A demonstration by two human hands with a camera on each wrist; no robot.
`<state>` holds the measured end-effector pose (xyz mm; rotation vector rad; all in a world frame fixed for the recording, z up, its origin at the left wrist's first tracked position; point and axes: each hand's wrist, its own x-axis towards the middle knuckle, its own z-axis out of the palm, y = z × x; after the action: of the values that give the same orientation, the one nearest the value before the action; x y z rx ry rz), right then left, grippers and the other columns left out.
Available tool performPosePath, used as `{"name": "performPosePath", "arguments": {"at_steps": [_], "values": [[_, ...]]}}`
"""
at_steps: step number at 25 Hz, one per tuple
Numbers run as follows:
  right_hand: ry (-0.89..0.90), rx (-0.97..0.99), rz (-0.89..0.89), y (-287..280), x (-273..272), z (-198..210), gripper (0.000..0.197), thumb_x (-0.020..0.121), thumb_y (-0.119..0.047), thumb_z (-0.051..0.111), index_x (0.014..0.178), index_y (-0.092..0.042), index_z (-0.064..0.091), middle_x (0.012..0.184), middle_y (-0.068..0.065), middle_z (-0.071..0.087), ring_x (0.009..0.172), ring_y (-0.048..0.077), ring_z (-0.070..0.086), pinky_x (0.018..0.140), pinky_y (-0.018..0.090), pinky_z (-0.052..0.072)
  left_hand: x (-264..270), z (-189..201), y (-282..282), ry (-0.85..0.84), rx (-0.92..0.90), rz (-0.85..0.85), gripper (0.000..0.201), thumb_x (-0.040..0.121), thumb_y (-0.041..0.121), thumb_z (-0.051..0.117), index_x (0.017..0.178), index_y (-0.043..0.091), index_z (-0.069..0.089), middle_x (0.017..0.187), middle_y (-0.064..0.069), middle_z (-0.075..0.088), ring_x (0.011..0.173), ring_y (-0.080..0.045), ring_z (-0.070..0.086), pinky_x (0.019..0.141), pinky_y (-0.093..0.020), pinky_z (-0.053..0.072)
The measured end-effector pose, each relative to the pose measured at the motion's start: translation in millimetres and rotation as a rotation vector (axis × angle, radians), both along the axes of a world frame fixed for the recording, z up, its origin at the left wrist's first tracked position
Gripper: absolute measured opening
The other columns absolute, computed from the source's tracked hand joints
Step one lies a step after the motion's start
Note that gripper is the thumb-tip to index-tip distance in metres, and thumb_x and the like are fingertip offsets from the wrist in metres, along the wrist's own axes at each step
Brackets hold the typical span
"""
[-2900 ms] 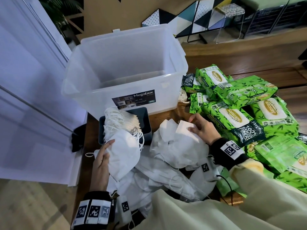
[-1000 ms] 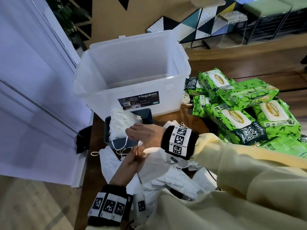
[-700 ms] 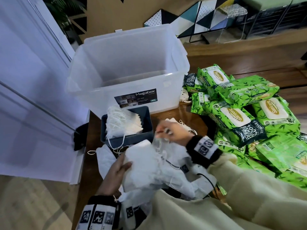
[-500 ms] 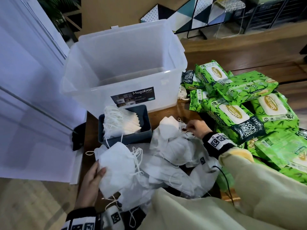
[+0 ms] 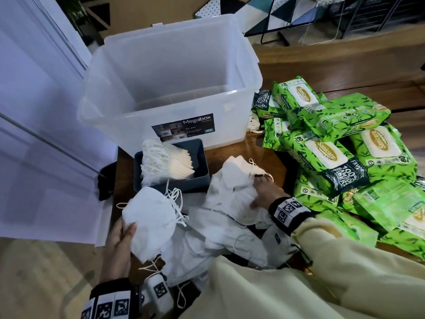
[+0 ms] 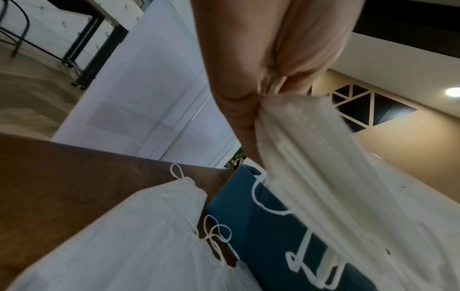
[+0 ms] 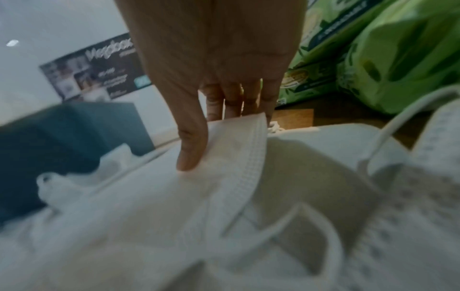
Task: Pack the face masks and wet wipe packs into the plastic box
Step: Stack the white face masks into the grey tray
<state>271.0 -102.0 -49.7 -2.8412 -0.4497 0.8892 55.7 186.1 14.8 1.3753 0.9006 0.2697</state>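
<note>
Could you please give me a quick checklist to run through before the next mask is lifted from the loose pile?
1. Left hand grips its stack of masks: ok.
2. Right hand pinches a mask on the loose pile, thumb on top: ok.
3. Only one mask pinched: cannot tell.
4. Ear loops free of tangles: not ok, they overlap across the pile.
5. Plastic box open: ok.
6. Wet wipe packs packed: not ok, still heaped beside the box.
</note>
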Motion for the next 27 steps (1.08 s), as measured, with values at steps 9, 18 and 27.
{"name": "performPosePath", "arguments": {"at_steps": [9,18,27], "values": [[-0.003,0.794,-0.304,-33.0,-5.9,63.7,0.019,0.074,0.002,0.070,0.078,-0.015,0.063,0.079,-0.011,0.062,0.071,-0.004,0.054,0.066,0.013,0.038,29.4,21.6,-12.8,-0.034,0.185,-0.171,0.046,0.085,0.026,0.060,0.130,0.017,0.052,0.125,-0.007,0.060,0.115,-0.025,0.057,0.102,-0.049,0.042],[0.139,1.011,0.207,13.7,-31.0,163.5,0.011,0.074,-0.009,0.075,0.080,-0.017,0.069,0.084,-0.004,0.071,0.080,0.005,0.064,0.078,0.025,0.049,63.0,50.5,-50.5,-0.040,0.404,-0.492,0.050,0.082,0.034,0.049,0.128,0.014,0.050,0.118,0.001,0.058,0.108,-0.015,0.054,0.087,-0.020,0.041],[-0.068,0.727,0.381,79.7,-26.5,149.0,0.022,0.076,-0.023,0.074,0.094,-0.014,0.066,0.098,0.001,0.070,0.087,0.016,0.059,0.077,0.024,0.043,58.2,51.3,-76.0,-0.110,0.146,-0.480,0.037,0.097,-0.003,0.035,0.107,0.028,0.053,0.109,0.010,0.058,0.101,0.002,0.054,0.093,-0.009,0.040]]}}
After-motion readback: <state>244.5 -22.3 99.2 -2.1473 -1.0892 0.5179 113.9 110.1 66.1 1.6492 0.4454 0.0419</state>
